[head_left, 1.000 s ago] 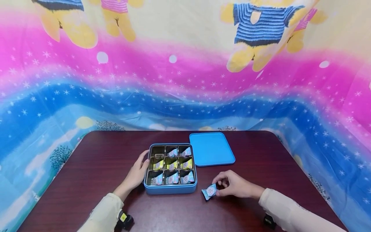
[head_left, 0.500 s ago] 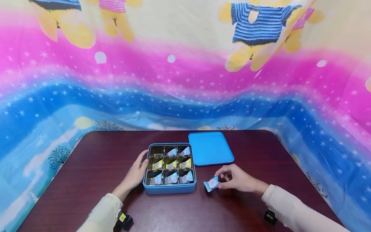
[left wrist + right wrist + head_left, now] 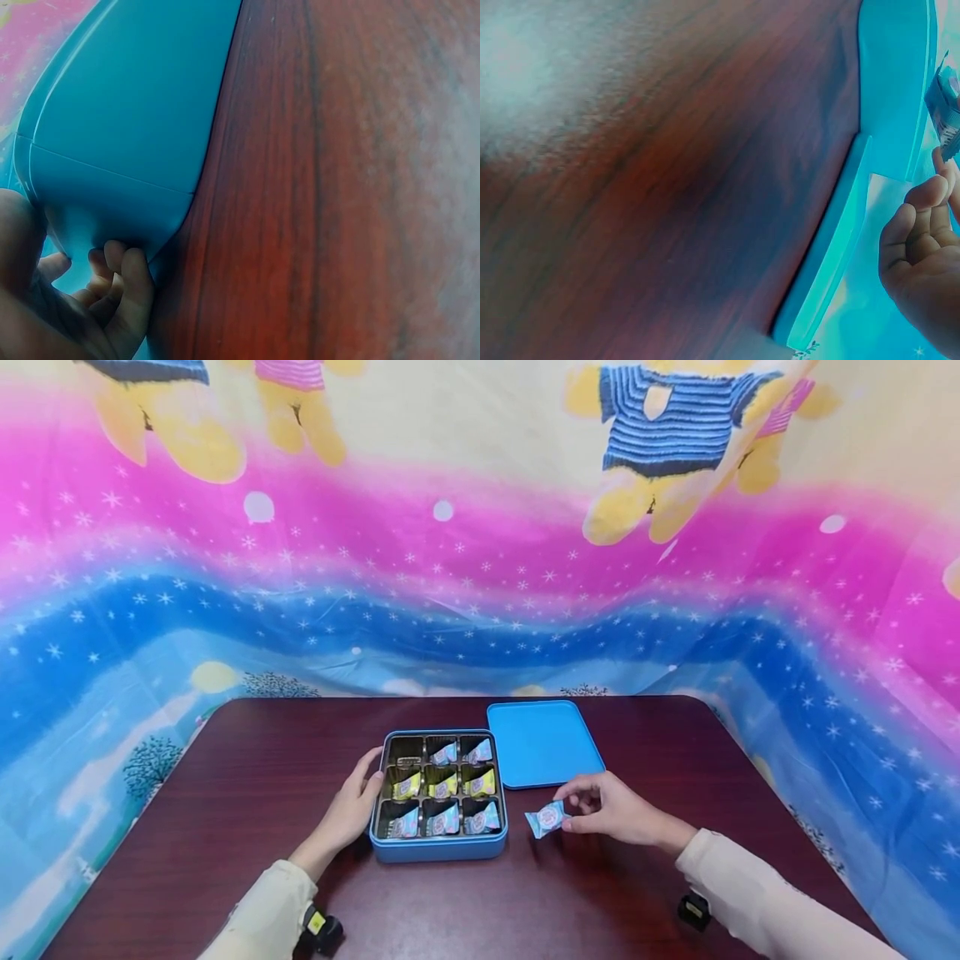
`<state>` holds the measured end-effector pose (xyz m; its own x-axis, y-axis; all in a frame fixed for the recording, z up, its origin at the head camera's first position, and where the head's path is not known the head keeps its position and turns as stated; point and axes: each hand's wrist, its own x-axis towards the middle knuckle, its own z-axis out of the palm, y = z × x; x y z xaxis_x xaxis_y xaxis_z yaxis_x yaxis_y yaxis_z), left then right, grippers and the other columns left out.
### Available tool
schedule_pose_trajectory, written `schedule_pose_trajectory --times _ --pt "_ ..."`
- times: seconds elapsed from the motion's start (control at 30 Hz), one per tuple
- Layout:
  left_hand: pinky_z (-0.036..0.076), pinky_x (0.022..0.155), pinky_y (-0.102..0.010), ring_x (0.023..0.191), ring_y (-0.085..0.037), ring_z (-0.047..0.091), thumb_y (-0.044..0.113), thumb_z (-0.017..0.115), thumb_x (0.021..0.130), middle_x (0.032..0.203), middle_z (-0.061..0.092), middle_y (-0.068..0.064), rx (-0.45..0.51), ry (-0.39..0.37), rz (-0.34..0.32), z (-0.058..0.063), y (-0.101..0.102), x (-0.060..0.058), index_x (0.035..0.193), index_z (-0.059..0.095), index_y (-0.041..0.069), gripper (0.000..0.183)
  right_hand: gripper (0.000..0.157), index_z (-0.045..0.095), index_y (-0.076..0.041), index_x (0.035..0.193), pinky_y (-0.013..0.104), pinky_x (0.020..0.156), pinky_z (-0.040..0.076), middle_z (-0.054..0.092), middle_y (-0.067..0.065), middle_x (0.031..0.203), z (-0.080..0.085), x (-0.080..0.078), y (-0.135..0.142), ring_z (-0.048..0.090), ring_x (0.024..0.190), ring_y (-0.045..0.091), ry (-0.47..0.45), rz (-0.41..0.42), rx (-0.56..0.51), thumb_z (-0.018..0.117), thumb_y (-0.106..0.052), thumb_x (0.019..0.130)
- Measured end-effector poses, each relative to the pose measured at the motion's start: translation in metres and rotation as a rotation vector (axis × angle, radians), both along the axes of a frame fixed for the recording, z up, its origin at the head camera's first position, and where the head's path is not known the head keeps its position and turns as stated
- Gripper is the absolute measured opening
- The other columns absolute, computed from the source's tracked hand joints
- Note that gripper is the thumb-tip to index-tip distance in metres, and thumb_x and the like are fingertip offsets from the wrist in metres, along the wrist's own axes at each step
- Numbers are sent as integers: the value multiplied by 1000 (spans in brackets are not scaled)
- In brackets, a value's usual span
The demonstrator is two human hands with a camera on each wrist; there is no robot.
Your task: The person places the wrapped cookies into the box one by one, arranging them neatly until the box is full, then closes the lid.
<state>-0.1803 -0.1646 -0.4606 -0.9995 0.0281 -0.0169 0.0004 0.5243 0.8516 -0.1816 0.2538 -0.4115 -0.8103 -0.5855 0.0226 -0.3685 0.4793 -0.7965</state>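
Note:
A square blue tin (image 3: 438, 850) stands on the table, its lid off. Inside is a dark nine-pocket insert; the back-left pocket holds no candy, and the others hold wrapped candies, yellow ones (image 3: 442, 783) in the middle row, blue ones (image 3: 443, 820) in front and back. My left hand (image 3: 351, 806) rests against the tin's left side; in the left wrist view its fingers (image 3: 135, 289) touch the blue wall. Right of the tin, my right hand (image 3: 611, 810) pinches a blue wrapped candy (image 3: 547, 817) between thumb and index finger, above the table. The right wrist view shows this candy only partly.
Behind the right hand lies the blue lid (image 3: 546, 743), against the tin's back-right side. The dark wooden table (image 3: 262, 793) ends at a patterned curtain (image 3: 465, 568) at the back and sides. Small black cameras (image 3: 322, 932) sit under both wrists.
My right hand has moved slightly away from me, toward the lid, raising the blue candy with it. The left hand and the tin have stayed in place.

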Motion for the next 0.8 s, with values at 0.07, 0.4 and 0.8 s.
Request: schedule_pose_trajectory --times 0.07,0.4,0.8 --pt "56 84 -43 92 -23 71 23 37 111 109 72 -22 -1 -2 2 0 0 0 157 31 21 47 26 73 -11 110 22 63 44 57 19 88 2 -1 -1 48 73 7 -1 -3 -1 80 -19 87" --pt "55 84 -44 93 -24 71 23 37 111 111 71 -22 0 -5 -6 2 -2 1 158 30 21 47 28 73 -11 112 22 64 46 58 10 88 9 -7 -10 50 74 8 10 -20 -3 80 -19 87" --pt "54 89 -48 99 -26 70 23 36 111 120 69 -24 1 -2 -11 3 -1 0 159 29 20 48 29 72 -7 115 23 63 45 58 15 86 10 -18 -21 50 72 10 37 -24 -4 79 -18 89"
